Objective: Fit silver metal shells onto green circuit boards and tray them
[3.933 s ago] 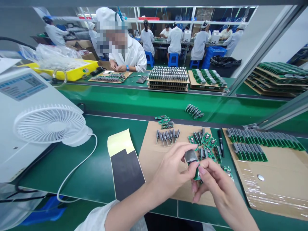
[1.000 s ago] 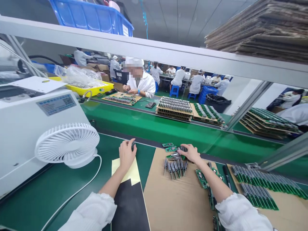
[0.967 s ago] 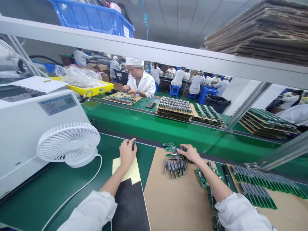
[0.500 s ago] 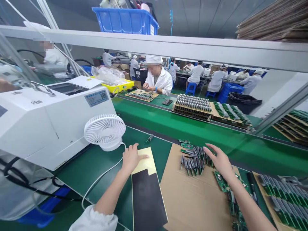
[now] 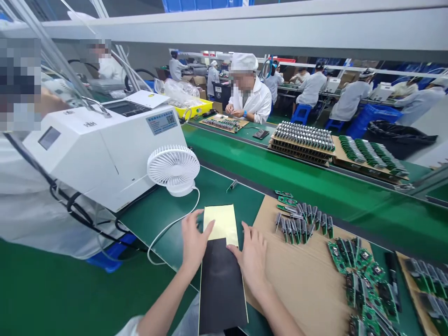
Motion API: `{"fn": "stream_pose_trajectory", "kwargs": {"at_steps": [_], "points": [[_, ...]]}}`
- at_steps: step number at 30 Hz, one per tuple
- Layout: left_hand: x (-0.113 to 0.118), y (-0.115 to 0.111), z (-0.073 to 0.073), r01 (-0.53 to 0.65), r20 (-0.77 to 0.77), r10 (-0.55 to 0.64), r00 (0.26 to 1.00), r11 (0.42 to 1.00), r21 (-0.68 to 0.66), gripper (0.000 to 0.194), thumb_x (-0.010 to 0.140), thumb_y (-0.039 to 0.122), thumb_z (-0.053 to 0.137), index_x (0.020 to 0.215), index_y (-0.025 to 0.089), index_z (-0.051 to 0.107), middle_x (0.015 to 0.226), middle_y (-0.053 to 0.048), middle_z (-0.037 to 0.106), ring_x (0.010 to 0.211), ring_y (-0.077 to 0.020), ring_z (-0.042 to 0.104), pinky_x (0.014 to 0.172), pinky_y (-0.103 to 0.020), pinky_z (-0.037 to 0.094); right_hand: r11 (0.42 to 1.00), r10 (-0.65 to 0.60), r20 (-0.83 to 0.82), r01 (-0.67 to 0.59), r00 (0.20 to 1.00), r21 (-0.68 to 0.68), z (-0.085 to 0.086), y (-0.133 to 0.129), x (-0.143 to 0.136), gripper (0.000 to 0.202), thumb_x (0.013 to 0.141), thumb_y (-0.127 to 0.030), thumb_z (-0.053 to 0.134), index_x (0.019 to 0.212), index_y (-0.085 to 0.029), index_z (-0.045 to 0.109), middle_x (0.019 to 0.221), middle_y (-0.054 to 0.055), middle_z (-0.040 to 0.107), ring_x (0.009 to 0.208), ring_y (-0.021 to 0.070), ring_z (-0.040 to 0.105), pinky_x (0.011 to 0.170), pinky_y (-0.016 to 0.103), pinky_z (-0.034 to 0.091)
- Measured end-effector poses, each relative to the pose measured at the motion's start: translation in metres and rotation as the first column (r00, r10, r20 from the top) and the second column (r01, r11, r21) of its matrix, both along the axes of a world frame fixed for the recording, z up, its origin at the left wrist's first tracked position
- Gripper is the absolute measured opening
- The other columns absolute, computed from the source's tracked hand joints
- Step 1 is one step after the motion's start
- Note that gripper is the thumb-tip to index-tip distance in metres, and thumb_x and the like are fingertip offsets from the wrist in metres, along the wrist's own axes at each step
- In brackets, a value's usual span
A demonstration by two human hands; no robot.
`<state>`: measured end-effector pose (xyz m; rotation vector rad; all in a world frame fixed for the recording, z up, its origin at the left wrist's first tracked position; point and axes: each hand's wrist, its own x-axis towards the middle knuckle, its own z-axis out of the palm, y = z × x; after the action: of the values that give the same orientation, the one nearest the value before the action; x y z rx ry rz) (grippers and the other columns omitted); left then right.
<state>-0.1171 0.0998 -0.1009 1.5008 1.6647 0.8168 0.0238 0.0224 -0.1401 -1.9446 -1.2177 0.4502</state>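
A long sheet [image 5: 221, 275] lies on the green bench, black over most of its length with bare yellow backing [image 5: 221, 224] at its far end. My left hand [image 5: 193, 241] rests with spread fingers on the sheet's left edge where black meets yellow. My right hand [image 5: 251, 258] lies flat on the sheet's right edge, fingers apart. Neither hand holds anything. Just right of my right hand is a cardboard sheet [image 5: 301, 275] with a row of small upright parts [image 5: 301, 226] and loose green circuit boards [image 5: 364, 275].
A white desk fan [image 5: 174, 167] with its cable and a white machine [image 5: 101, 149] stand at left. One small part [image 5: 231, 185] lies alone beyond the sheet. A green conveyor belt [image 5: 315, 191] runs behind, with stacked trays [image 5: 304, 142]. Another person's white sleeve [image 5: 31, 205] is at far left.
My right hand has come left from the row of parts onto the black sheet. My left hand has slid back along the sheet. The view has turned left and down.
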Motion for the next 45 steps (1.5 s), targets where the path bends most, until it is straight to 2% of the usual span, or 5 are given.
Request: {"fn": "stream_pose_trajectory", "kwargs": {"at_steps": [9,14,18,28,45], "points": [[-0.015,-0.045,0.015,0.083,0.397,0.090,0.914,0.913,-0.399,0.072,0.066,0.053,0.075,0.121,0.011,0.057,0.071,-0.003,0.066,0.052,-0.0102,0.052,0.051,-0.023,0.043,0.998,0.005,-0.026,-0.003,1.000,0.061,-0.003,-0.009,0.005,0.041,0.087,-0.050,0.057,0.113,-0.019,0.065,0.091,0.010,0.067,0.087,0.0315,0.056,0.079,0.043,0.036],[-0.012,-0.036,0.012,0.058,0.448,0.111,0.887,0.936,-0.347,0.069,0.058,0.051,0.082,0.115,0.019,0.061,0.109,-0.006,0.067,0.089,-0.0149,0.062,0.075,-0.022,0.050,0.990,0.027,-0.170,-0.003,0.985,0.141,0.000,-0.013,0.007,0.037,0.094,-0.043,0.051,0.120,-0.017,0.056,0.081,0.005,0.069,0.073,0.0224,0.064,0.075,0.038,0.045],[-0.006,-0.041,0.027,0.326,0.612,-0.007,0.791,0.852,-0.410,0.068,0.064,0.048,0.080,0.121,0.016,0.062,0.112,-0.013,0.071,0.101,-0.0254,0.067,0.088,-0.034,0.055,0.969,0.099,-0.211,-0.046,0.972,0.243,0.014,-0.025,0.008,0.036,0.099,-0.037,0.045,0.128,-0.016,0.046,0.075,0.001,0.069,0.069,0.0181,0.068,0.065,0.030,0.052],[0.022,-0.056,0.040,0.501,0.668,-0.181,0.721,0.802,-0.323,0.048,0.076,0.046,0.072,0.116,0.019,0.069,0.111,-0.007,0.074,0.109,-0.0246,0.066,0.091,-0.030,0.053,0.884,0.215,0.247,-0.296,0.945,0.361,0.051,-0.036,0.044,0.015,0.091,-0.027,0.064,0.103,-0.032,0.071,0.106,-0.003,0.074,0.115,0.0226,0.059,0.110,0.046,0.026],[0.042,-0.057,0.045,0.477,0.528,-0.274,0.804,0.828,-0.296,0.046,0.078,0.059,0.062,0.072,0.014,0.067,0.066,0.000,0.064,0.062,-0.0108,0.051,0.059,-0.021,0.038,0.851,0.075,0.305,-0.220,0.950,0.478,0.058,-0.046,0.046,0.009,0.093,-0.023,0.060,0.084,-0.025,0.062,0.080,-0.004,0.071,0.079,0.0162,0.064,0.107,0.046,0.029]]}}
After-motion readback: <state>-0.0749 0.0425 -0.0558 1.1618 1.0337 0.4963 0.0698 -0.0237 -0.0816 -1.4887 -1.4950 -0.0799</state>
